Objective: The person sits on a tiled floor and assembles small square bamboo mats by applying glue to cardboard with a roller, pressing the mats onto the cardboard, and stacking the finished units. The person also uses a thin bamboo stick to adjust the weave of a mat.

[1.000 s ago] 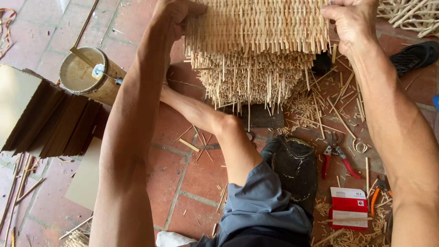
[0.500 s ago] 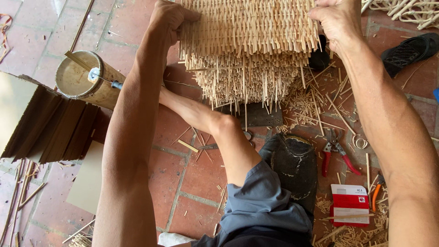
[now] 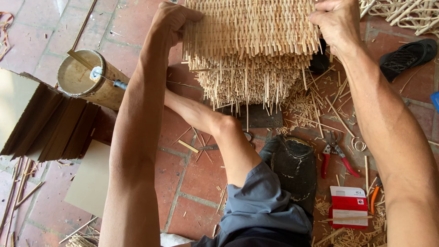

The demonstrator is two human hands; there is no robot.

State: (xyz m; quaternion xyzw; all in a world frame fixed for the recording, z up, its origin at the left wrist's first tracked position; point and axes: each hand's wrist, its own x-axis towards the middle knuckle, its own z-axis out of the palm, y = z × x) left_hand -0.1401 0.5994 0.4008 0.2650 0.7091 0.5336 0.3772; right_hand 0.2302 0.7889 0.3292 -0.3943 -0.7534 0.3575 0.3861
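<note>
A large woven basket of pale cane strips [image 3: 249, 41] lies in front of me on the brick floor, its many loose strip ends pointing toward me. My left hand [image 3: 176, 20] grips its left edge near the top. On the right edge my right hand [image 3: 336, 25] is closed around the weave. My bare left leg [image 3: 215, 128] stretches under the basket, knee bent, in grey shorts [image 3: 263, 206].
A bamboo tube container [image 3: 89, 82] with a metal tool in it stands at left beside a stack of brown boards [image 3: 48, 128]. Red-handled pliers [image 3: 334, 155], a red-and-white box [image 3: 348, 206], cane offcuts, a dark bag [image 3: 295, 164] and a black sandal [image 3: 407, 52] lie at right.
The view has shifted slightly, so the basket and both hands sit a little lower in frame. Both hands keep their grip on the basket edges.
</note>
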